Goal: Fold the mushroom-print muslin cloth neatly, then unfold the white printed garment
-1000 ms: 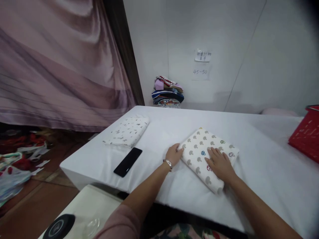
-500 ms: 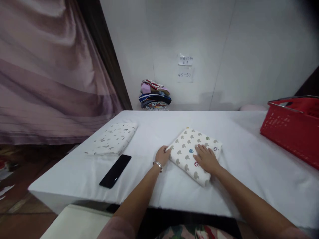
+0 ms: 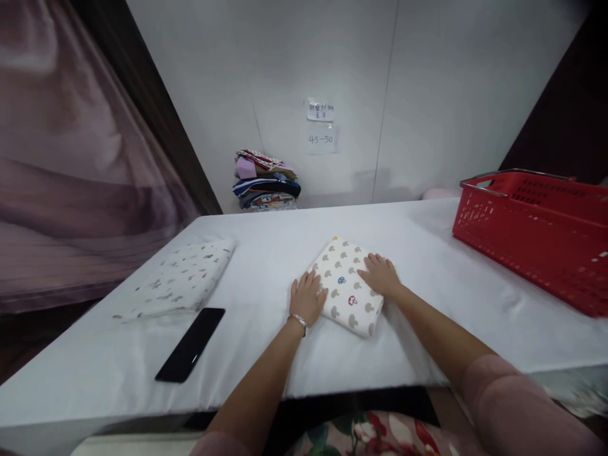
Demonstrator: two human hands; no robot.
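Left hand and right hand both rest palm-down, fingers loosely spread rather than curled, on the mushroom-print cloth. My left lies over its left edge, my right over its right side, and I see neither one pinching a layer; whether any fingertip is tucked under an edge, I cannot tell. The cloth sits in front of me on the white table, folded into a compact pad and turned at a slant to the near edge, between the black phone on my left and the red basket well off to my right.

As I judge it, this is a step of flattening and squaring the folds. To do it well, I would press evenly with both palms and stroke from the middle outward, so that trapped air and wrinkles leave by the edges. One hand should anchor while the other smooths, since soft cloth like this probably shears if both push the same way. I would draw the layers level along each side, checking the near corner, where the fold looks thick and rounded, and press lightly enough not to drag the white cover beneath
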